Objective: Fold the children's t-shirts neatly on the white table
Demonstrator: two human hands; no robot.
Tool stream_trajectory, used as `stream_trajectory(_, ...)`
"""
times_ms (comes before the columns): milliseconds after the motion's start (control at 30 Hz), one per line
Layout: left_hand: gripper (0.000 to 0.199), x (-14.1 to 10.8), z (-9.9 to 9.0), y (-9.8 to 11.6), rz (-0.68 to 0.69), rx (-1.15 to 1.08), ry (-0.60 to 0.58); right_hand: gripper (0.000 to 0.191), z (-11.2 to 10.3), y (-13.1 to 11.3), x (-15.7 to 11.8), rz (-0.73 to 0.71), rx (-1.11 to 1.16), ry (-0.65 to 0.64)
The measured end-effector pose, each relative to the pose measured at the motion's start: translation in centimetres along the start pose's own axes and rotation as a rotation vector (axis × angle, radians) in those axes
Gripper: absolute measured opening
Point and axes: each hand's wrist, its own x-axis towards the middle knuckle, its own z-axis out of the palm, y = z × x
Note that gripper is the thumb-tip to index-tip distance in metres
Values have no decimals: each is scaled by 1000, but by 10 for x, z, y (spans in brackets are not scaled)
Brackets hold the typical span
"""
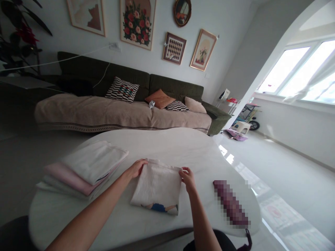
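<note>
From where I stand, the folded off-white cloth with a dark-blue printed patch lies near the middle of the white, round-edged tabletop, its printed side toward the near edge. Both hands grip it at its far corners: the left hand has the far left corner pinched, and the right hand holds the far right corner between thumb and fingers. Toward the tabletop's left edge sits a loose stack of folded white, pink and grey cloths; by the right edge lies a long maroon object, too blurred to make out. To square this fold well, I'd draw both corners evenly apart, line up the layers along the far edge, then smooth toward the near edge without dragging the print askew.
</note>
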Motion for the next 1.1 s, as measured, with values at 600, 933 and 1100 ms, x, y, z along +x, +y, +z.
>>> stream_trajectory(600,19,-1,-5,0,236,494,349,17,5,-2,6,-153,-511,10)
stream_trajectory(933,33,-55,-20,77,491,212,135,6,-26,-108,3,-425,-410,-97)
stream_trajectory(1100,33,-111,-22,76,656,106,119,15,-49,-127,-51,-662,-369,11)
